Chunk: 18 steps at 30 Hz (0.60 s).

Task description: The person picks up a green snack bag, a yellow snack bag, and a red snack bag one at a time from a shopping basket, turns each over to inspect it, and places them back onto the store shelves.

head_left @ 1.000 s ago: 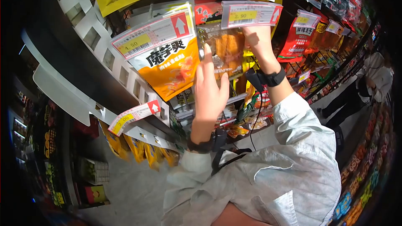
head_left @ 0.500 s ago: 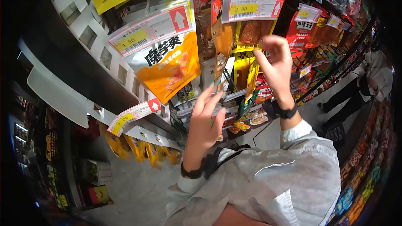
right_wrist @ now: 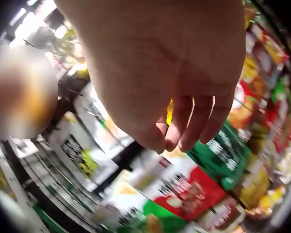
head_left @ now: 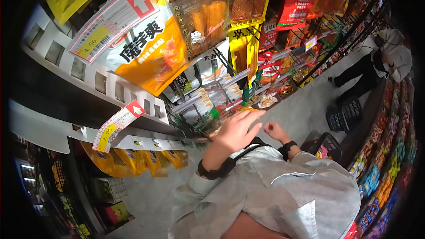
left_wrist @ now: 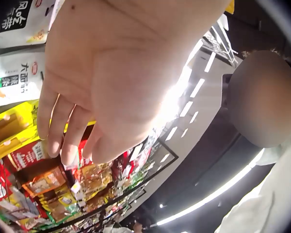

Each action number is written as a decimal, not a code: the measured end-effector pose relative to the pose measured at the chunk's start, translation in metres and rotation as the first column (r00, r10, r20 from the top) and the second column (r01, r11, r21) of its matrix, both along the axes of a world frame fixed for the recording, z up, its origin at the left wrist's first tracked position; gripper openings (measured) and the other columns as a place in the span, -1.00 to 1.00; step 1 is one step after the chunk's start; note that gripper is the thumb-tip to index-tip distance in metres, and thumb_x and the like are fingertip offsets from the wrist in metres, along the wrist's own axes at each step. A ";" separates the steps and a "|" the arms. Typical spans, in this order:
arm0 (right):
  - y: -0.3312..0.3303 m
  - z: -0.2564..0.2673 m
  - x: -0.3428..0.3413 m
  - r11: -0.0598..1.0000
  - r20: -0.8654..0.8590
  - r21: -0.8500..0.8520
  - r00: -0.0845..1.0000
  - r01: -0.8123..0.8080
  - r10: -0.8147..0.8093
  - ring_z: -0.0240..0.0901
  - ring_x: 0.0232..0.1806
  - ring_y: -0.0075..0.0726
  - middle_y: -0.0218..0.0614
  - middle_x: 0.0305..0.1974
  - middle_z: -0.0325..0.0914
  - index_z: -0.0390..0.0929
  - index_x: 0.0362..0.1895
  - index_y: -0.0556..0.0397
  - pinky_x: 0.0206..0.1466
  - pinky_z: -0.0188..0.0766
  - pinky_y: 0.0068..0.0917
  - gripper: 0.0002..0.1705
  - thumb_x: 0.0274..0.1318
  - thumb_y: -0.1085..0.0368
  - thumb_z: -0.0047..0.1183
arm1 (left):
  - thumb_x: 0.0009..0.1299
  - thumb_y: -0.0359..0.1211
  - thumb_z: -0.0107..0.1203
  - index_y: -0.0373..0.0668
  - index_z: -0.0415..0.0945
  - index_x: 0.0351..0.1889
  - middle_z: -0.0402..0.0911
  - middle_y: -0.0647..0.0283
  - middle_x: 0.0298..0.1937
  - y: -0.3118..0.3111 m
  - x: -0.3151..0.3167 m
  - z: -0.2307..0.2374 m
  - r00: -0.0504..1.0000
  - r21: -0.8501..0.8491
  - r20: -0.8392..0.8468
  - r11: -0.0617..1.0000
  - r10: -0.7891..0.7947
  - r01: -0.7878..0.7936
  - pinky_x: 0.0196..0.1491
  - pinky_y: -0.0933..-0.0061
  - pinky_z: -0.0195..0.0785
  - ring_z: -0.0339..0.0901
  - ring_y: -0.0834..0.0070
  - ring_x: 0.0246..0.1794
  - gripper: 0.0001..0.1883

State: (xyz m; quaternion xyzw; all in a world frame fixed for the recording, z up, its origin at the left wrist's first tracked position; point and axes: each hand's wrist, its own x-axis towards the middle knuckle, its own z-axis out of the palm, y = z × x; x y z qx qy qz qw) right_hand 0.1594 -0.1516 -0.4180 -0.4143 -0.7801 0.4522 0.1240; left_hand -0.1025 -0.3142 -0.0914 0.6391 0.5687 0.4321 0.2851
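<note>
In the head view my left hand (head_left: 237,132) is held low in front of the shelf, fingers stretched out and nothing in them. My right hand (head_left: 275,130) hangs to its right near my body, fingers loosely bent and holding nothing. The left wrist view shows the left palm (left_wrist: 111,73) before hanging snack packs; in the right wrist view the right hand (right_wrist: 169,73) overlaps several white, red and green packs. Above both hands a clear pack of brown snack sticks (head_left: 204,20) hangs on the rack, beside an orange-and-white bag (head_left: 155,59) behind a price tag (head_left: 110,24).
A yellow-framed pack (head_left: 250,6) hangs right of the brown sticks. A lower price tag (head_left: 116,128) juts out above yellow bags (head_left: 128,161). Black shopping baskets (head_left: 344,114) stand on the floor at right, near another person (head_left: 392,57). Shelves of colourful packs (head_left: 380,159) line the right.
My right hand has left the brown snack pack and dropped toward my body. My left hand has also come down from beside it. The pack, turned edge-on half a second ago, now faces front.
</note>
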 end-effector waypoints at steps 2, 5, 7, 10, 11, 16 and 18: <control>-0.037 -0.041 0.071 0.977 0.385 -0.201 0.923 0.072 0.011 0.50 -0.34 -0.42 -0.32 -0.37 0.63 0.63 -0.25 0.12 -0.18 0.48 -0.27 -0.74 0.20 0.16 0.15 | 0.44 -0.30 0.14 -0.15 0.54 0.17 0.65 0.07 0.02 -0.004 0.004 -0.033 0.995 -0.064 -0.090 0.997 -0.044 0.039 0.09 0.22 0.46 0.61 0.11 0.05 -0.64; -0.088 -0.129 0.219 0.783 0.657 -0.265 0.488 -0.563 0.574 0.61 -0.27 -0.29 -0.41 -0.31 0.66 0.69 -0.28 -0.08 -0.23 0.50 -0.26 -0.77 0.02 0.13 0.15 | 0.38 -0.20 0.20 -0.16 0.58 0.07 0.65 0.07 0.06 -0.013 0.006 -0.100 0.962 -0.310 -0.163 0.937 -0.220 0.161 0.11 0.20 0.46 0.58 0.09 0.09 -0.63; -0.132 -0.211 0.328 0.852 0.761 -0.233 0.458 -0.469 0.460 0.67 -0.17 0.09 -0.09 -0.30 0.70 0.73 -0.25 -0.08 -0.14 0.58 -0.05 -0.77 0.02 0.19 0.14 | 0.37 -0.11 0.19 -0.14 0.60 0.03 0.65 0.04 0.04 -0.032 0.016 -0.155 0.900 -0.480 -0.205 0.841 -0.385 0.251 0.13 0.16 0.45 0.57 0.08 0.10 -0.61; -0.194 -0.151 0.393 0.877 0.794 -0.191 0.456 -0.440 0.402 0.66 -0.15 0.07 -0.05 -0.27 0.69 0.72 -0.24 -0.01 -0.13 0.58 -0.09 -0.75 -0.01 0.19 0.18 | 0.42 0.03 0.06 -0.12 0.64 -0.07 0.66 -0.02 0.01 -0.053 0.046 -0.174 0.818 -0.691 -0.110 0.635 -0.565 0.346 0.15 0.08 0.42 0.56 0.03 0.10 -0.56; -0.207 -0.137 0.400 0.885 0.803 -0.168 0.461 -0.435 0.378 0.66 -0.15 0.07 -0.04 -0.26 0.69 0.71 -0.24 0.01 -0.12 0.58 -0.10 -0.75 -0.02 0.20 0.19 | 0.43 0.04 0.05 -0.15 0.64 -0.07 0.66 -0.03 0.00 -0.061 0.055 -0.187 0.830 -0.650 -0.070 0.657 -0.553 0.383 0.13 0.08 0.42 0.57 0.00 0.09 -0.55; -0.189 -0.042 0.312 0.922 0.557 -0.099 0.747 -0.375 0.364 0.62 -0.14 0.06 -0.05 -0.15 0.67 0.68 -0.12 0.00 -0.05 0.55 -0.16 -0.75 0.13 0.30 0.04 | 0.39 0.00 0.15 -0.20 0.64 -0.04 0.66 -0.06 -0.02 -0.058 0.085 -0.198 0.820 -0.543 0.138 0.650 -0.555 0.531 0.12 0.14 0.43 0.58 0.00 0.06 -0.54; -0.169 -0.013 0.275 0.796 0.424 -0.492 0.896 0.352 -0.134 0.64 -0.24 -0.29 -0.27 -0.28 0.69 0.68 -0.14 0.03 -0.18 0.56 -0.37 -0.77 0.19 0.25 0.08 | 0.36 -0.04 0.19 -0.23 0.63 -0.02 0.67 -0.03 0.00 -0.051 0.103 -0.218 0.787 -0.536 0.181 0.612 -0.589 0.581 0.12 0.18 0.44 0.60 0.06 0.06 -0.54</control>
